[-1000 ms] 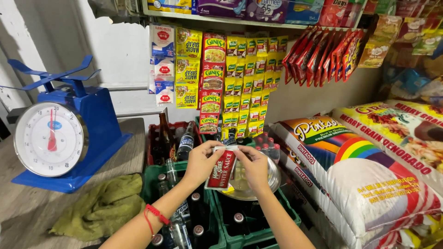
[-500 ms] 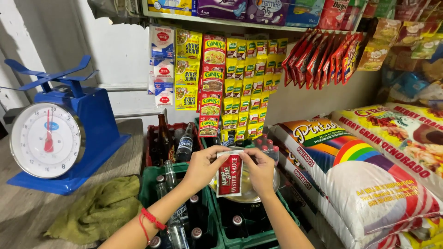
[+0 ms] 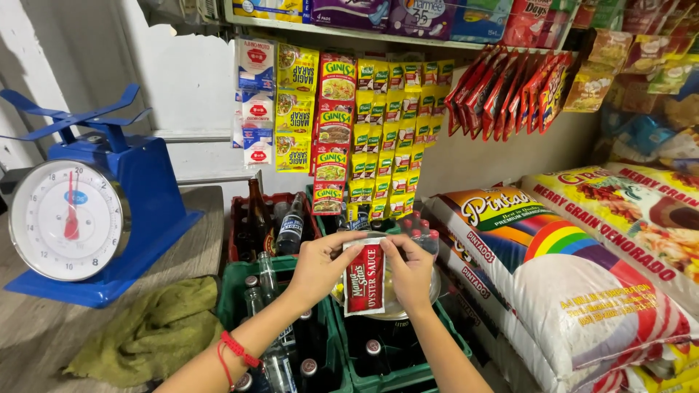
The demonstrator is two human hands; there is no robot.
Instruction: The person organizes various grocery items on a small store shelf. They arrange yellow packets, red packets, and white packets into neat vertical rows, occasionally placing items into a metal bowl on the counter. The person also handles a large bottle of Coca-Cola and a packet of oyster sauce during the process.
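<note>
Since a second ago the red sauce sachet (image 3: 364, 276) turns upright, face toward me | left hand (image 3: 318, 268) and right hand (image 3: 410, 273) both pinch its top edge, fingers closed on it | sachet hangs over the green bottle crate (image 3: 349, 364) | blue scale (image 3: 80, 218) on the surface at left

hands: two, left hand (image 3: 318, 268) and right hand (image 3: 410, 273) | sauce sachet (image 3: 363, 277): one, between them | blue scale (image 3: 80, 211): one, far left | green cloth (image 3: 153, 335): one, lower left | rice sacks (image 3: 553, 276): at least two, right | green crates (image 3: 378, 364): two, below
</note>
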